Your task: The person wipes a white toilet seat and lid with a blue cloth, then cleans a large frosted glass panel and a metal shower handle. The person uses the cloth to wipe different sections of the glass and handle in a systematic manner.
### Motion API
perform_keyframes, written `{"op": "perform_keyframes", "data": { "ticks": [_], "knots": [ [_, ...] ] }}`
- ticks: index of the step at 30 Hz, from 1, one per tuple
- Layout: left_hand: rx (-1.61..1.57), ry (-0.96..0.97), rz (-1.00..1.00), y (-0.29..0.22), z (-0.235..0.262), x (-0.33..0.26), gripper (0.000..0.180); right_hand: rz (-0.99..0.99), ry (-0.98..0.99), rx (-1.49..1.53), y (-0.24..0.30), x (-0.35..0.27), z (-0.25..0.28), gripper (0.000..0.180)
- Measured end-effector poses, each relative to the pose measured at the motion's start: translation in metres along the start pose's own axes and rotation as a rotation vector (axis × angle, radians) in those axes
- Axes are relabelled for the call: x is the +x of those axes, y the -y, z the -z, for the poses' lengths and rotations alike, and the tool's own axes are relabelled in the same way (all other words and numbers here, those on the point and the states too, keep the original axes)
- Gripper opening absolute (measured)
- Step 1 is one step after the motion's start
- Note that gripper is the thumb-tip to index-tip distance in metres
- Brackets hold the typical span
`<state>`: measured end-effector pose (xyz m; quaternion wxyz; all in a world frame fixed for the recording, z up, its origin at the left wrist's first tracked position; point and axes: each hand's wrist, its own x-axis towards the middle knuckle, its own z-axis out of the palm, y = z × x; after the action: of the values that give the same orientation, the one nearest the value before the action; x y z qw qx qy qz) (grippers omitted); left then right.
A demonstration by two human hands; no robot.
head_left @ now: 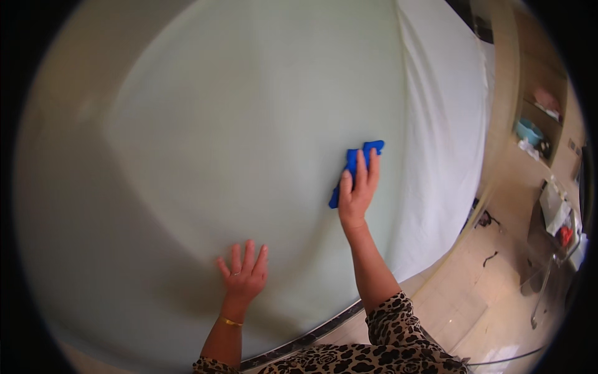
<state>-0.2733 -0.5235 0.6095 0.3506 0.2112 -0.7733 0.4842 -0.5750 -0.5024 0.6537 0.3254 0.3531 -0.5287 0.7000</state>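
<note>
A large smooth pale green surface [268, 124] fills most of the view. My right hand [359, 193] presses a crumpled blue cloth [352, 161] onto it, right of the middle. The cloth bunches out under and beyond the fingers. Lower and to the left, my left hand [245, 274] rests on the same surface, palm down and fingers spread, with nothing in it. A ring and a gold-coloured band show on that hand and wrist.
White fabric [445, 137] lies along the surface's right side. A dark trim edge [311, 336] runs near my body. Farther right are a shelf with a light blue basin [529, 131], a metal-framed chair [551, 249] with things on it, and dark bits on the floor.
</note>
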Motion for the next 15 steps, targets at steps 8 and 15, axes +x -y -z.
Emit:
{"op": "perform_keyframes", "data": {
  "ticks": [8,15],
  "knots": [
    [-0.364,-0.139,0.057,-0.004,-0.004,0.002,0.025,0.170,0.125,-0.049,0.052,-0.065,-0.009,0.046],
    [-0.591,-0.347,0.222,-0.001,-0.014,0.000,0.030,0.626,0.533,0.170,0.102,-0.147,-0.022,0.035]
  ]
}}
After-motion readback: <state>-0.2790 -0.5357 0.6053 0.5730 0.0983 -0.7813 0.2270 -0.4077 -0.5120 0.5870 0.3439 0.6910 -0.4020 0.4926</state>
